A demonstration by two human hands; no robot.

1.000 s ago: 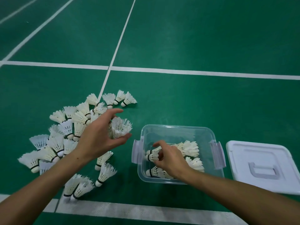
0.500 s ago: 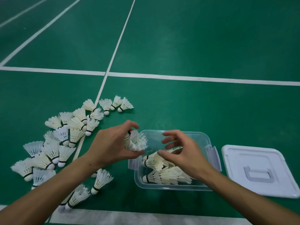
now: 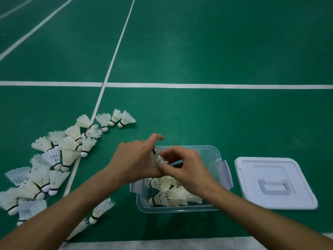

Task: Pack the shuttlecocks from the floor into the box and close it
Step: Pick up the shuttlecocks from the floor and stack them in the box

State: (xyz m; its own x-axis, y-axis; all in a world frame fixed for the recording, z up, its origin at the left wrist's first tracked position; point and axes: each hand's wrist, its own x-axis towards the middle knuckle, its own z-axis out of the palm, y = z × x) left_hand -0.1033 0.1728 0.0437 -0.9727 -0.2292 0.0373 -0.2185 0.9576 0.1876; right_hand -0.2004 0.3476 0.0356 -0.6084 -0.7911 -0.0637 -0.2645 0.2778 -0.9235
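a: where are the hands?
b: both meet above the left part of the clear plastic box [image 3: 207, 208]. the left hand [image 3: 134, 160] has its grip curled round a shuttlecock [image 3: 157, 157], thumb and forefinger arched over it. the right hand [image 3: 186, 167] pinches the feathers of the same shuttlecock with its fingertips [image 3: 162, 166].

a: so neither grip is released?
b: no, both are grasping that one shuttlecock, held just above the box's open top.

a: what's in the box?
b: several packed shuttlecocks [image 3: 173, 195] lying on their sides, cork ends to the left, feathers to the right. the right forearm covers part of them.

a: and the ones on the floor?
b: a loose pile of shuttlecocks [image 3: 59, 156] spreads to the left of the box on the green court floor [image 3: 216, 51], across a white court line [image 3: 100, 94]. one single shuttlecock [image 3: 100, 211] lies nearer, between the pile and the box, partly under the left forearm.

a: the lid?
b: the white lid [image 3: 273, 183] lies flat on the floor just right of the box, handle side up, apart from it. the box's right latch [image 3: 224, 173] hangs unfastened.
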